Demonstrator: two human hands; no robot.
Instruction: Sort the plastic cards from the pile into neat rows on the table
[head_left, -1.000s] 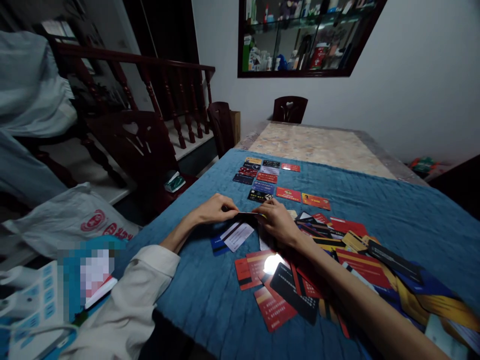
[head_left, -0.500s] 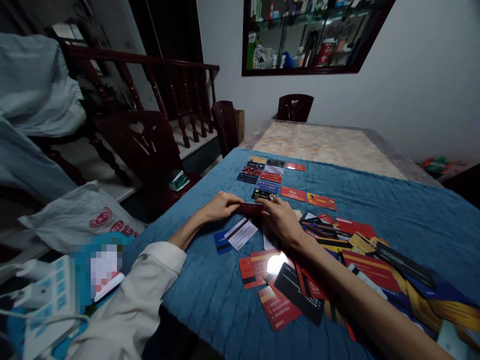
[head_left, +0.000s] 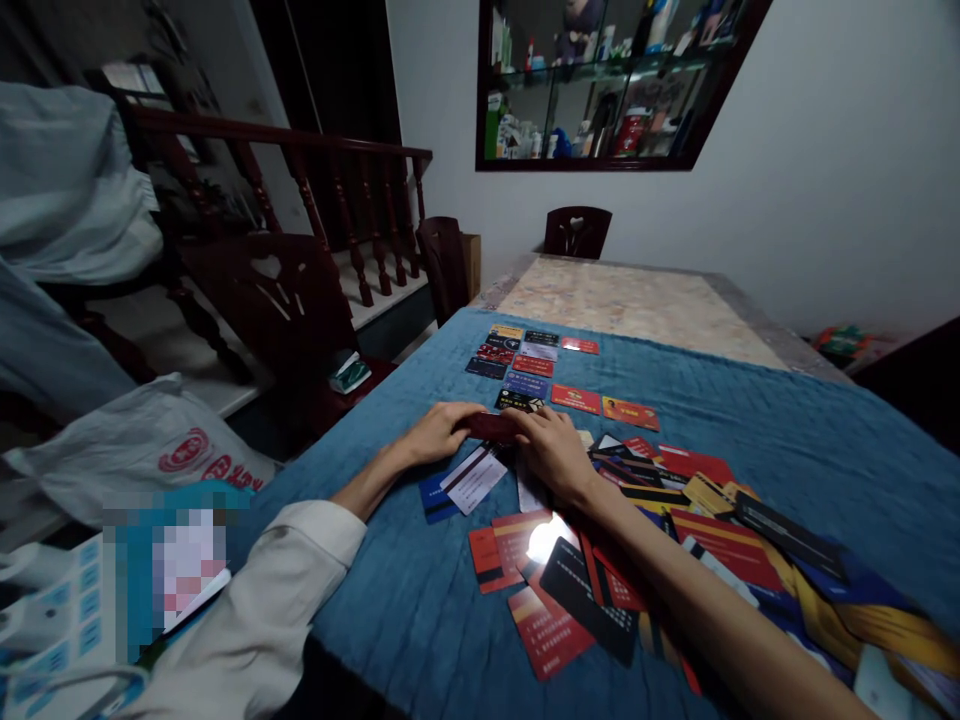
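Note:
A dark red card [head_left: 491,427] is held tilted between both hands above the cloth. My left hand [head_left: 441,433] pinches its left end, and my right hand [head_left: 556,452] has its fingers closed on the right end. Just beyond it lie neat rows of cards, with a black patterned card [head_left: 517,401] closest and a red card [head_left: 576,398] to its right. Below my hands, a white card with a dark stripe [head_left: 475,480] overlaps a blue card [head_left: 435,498]. Another pale card [head_left: 529,490] is partly hidden under my right hand.
A blue cloth [head_left: 382,590] covers the near table. Loose red cards [head_left: 547,625] and a black card [head_left: 589,598] lie in front; a large mixed heap [head_left: 727,540] spreads under and beyond my right forearm. A power strip [head_left: 64,620] stands at the lower left.
The view has shifted slightly, so the scene sits lower and further left. Both hands still grip the dark red card, which now shows more of its face.

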